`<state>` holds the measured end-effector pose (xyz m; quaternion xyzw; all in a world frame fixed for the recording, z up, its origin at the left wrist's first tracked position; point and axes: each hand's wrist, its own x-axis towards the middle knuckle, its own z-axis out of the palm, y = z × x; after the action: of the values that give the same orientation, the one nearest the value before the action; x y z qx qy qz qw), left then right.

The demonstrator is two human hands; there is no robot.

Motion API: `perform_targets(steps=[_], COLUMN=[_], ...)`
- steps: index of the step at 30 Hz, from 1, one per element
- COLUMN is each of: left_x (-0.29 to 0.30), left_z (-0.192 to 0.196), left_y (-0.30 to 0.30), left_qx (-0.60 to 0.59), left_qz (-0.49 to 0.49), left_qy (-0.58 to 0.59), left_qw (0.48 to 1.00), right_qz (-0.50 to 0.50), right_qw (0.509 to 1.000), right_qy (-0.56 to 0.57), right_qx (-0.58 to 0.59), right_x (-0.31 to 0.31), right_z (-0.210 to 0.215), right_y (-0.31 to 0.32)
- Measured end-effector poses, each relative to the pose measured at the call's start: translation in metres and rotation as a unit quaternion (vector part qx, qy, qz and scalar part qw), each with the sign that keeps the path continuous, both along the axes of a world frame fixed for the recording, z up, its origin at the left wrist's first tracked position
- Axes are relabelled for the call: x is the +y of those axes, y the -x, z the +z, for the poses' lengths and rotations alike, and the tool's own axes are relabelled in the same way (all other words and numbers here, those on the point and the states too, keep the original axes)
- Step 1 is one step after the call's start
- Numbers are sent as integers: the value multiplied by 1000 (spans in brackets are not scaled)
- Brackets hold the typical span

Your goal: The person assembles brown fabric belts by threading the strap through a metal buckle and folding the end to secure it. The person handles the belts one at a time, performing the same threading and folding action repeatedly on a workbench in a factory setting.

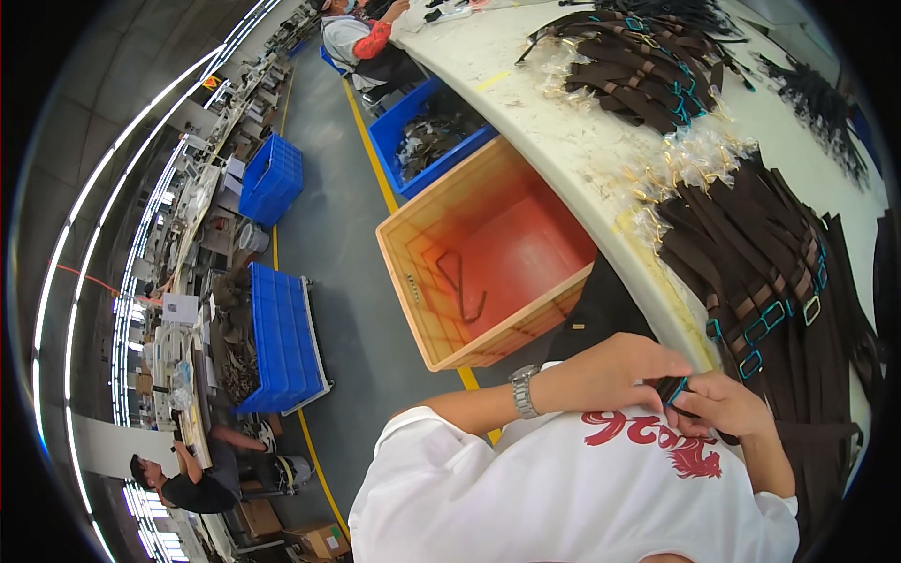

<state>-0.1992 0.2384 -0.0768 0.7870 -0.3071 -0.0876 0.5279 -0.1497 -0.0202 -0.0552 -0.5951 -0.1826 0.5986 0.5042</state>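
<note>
the person stands at the edge of a long pale work table (563,141), both hands drawn in close against the front of a white t-shirt with a red print (601,488). the left hand (615,371), with a metal wristwatch (524,390) on its wrist, is curled over a small dark strap piece with a teal clip (674,389); its fingers are closed around that piece from above. the right hand (727,405) meets it from the other side, fingers pinched on the same strap piece, so the two hands touch around it. the piece sits between the fingertips, just off the table edge and over the shirt.

on the table to the right of the hands lies a thick spread of dark brown straps (770,253), many with teal clips and metal buckles, running from the table edge toward the far side. a second heap of the same kind of straps (648,66) lies farther up the table, with clear plastic wrappers (694,159) scattered between the two heaps.

below the table edge, on the grey floor, sits an orange plastic crate (469,272) with a single dark strap in its bottom. beyond it stands a blue crate (413,131) holding dark pieces, and more blue crates (277,338) stand across a yellow floor line (371,141). another person in a grey top (352,38) sits at the far end of the table, and another person (188,483) bends over a bench at the lower left.
</note>
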Motion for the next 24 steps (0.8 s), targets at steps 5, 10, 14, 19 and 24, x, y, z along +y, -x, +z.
perform_targets(steps=[5, 10, 14, 19, 24], left_x=[5, 6, -1, 0, -1], left_z=[-13, -10, -7, -1, 11], left_y=[2, 6, 1, -14, -11], left_qx=[12, 20, 88, 201, 194], left_qz=[18, 50, 32, -10, -10], left_qy=[25, 24, 31, 45, -14], left_qw=[999, 998, 995, 979, 981], right_qz=[-24, -129, -177, -193, -193], right_qw=[1000, 990, 981, 977, 979], right_qy=[-9, -24, -22, -31, -20], right_qx=[13, 54, 79, 81, 55], right_x=[3, -4, -2, -2, -6], right_z=[-9, -1, -3, -10, -3], right_y=[-2, 10, 25, 30, 28])
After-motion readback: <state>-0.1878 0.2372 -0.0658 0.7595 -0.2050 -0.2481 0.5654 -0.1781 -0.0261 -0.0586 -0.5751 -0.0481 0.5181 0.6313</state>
